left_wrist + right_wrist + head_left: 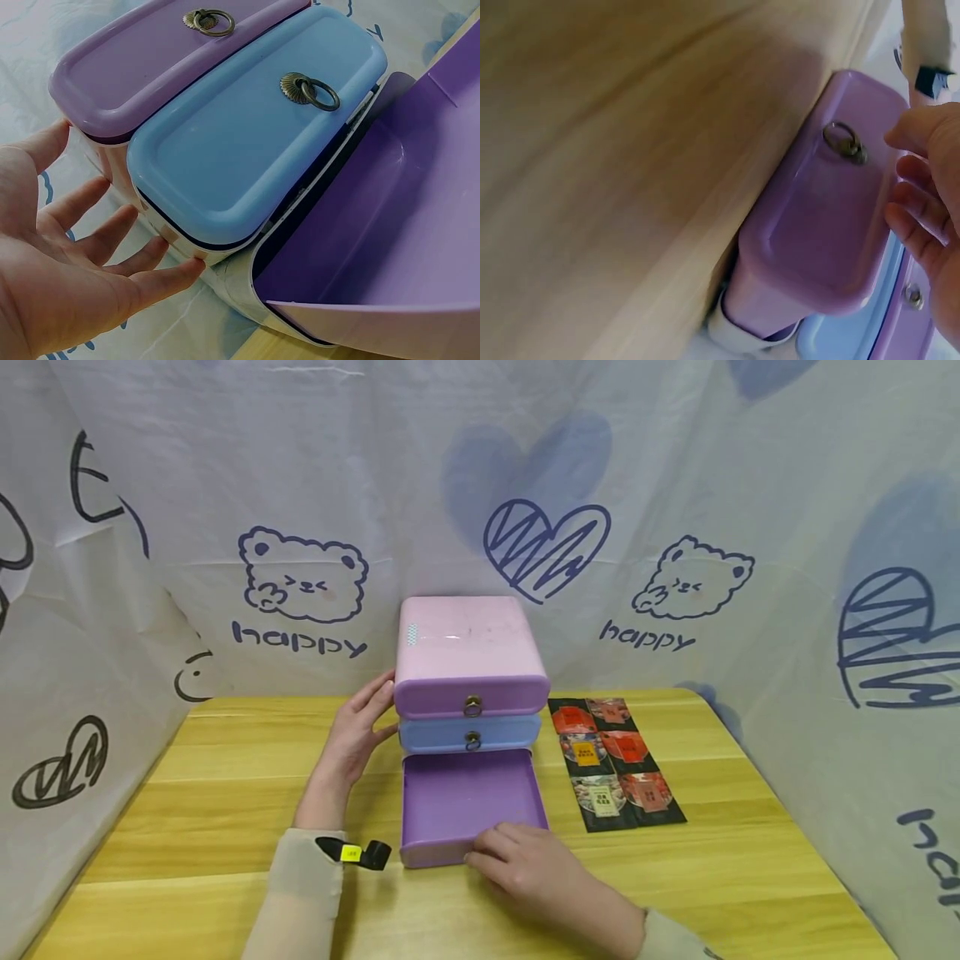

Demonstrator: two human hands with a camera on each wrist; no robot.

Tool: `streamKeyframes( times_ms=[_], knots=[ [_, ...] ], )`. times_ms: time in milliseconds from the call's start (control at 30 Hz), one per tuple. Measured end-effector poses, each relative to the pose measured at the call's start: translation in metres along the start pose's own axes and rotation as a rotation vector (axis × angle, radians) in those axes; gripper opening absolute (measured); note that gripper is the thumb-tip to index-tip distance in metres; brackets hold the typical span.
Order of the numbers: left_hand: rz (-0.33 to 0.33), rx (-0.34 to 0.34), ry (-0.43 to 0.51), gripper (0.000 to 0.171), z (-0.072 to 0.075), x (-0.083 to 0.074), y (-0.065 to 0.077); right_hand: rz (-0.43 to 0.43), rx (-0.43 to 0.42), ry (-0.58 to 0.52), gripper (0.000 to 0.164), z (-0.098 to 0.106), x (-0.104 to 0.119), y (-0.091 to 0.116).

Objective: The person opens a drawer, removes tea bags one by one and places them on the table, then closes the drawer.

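A small three-tier drawer cabinet [468,639] with a pink top stands on the table. Its purple bottom drawer [472,797] is pulled out and shows a bare inside. The blue middle drawer [247,135] and the purple top drawer [165,67] sit pushed in, each with a brass ring pull. My left hand [356,739] steadies the cabinet's left side, fingers spread and fingertips against it, as the left wrist view shows. At the upper front edge of the bottom drawer is my right hand [528,868], its fingers loosely bent; in the right wrist view the fingertips [900,217] overlap that edge.
Several dark food packets [615,764] with red, orange and pale labels lie in two columns right of the cabinet. A printed white cloth [420,468] hangs behind and along both sides of the wooden table [750,843]. A black strap [367,854] sits on the left wrist.
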State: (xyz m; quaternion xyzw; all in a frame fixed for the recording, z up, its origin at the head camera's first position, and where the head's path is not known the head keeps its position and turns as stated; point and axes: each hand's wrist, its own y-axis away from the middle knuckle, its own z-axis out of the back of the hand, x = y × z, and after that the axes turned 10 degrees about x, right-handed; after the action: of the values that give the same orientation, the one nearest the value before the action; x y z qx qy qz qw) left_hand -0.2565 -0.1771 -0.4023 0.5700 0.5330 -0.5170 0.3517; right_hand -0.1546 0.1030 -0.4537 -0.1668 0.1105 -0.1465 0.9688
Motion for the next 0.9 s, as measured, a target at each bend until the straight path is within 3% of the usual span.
streamKeyframes(
  times_ms=[333,700,900],
  knots=[
    [0.0,-0.003,0.003,0.051,-0.0005,0.0,-0.0007,0.105,0.231,0.185,0.024,-0.0039,0.008,-0.0079],
    [-0.002,0.004,0.005,0.051,-0.0002,-0.0004,-0.0002,0.103,0.341,0.321,0.024,-0.0084,0.0094,-0.0066],
    [0.002,0.004,0.002,0.051,0.0006,-0.0008,-0.0001,0.087,0.354,0.371,0.021,-0.0097,0.011,-0.0064]
  ],
)
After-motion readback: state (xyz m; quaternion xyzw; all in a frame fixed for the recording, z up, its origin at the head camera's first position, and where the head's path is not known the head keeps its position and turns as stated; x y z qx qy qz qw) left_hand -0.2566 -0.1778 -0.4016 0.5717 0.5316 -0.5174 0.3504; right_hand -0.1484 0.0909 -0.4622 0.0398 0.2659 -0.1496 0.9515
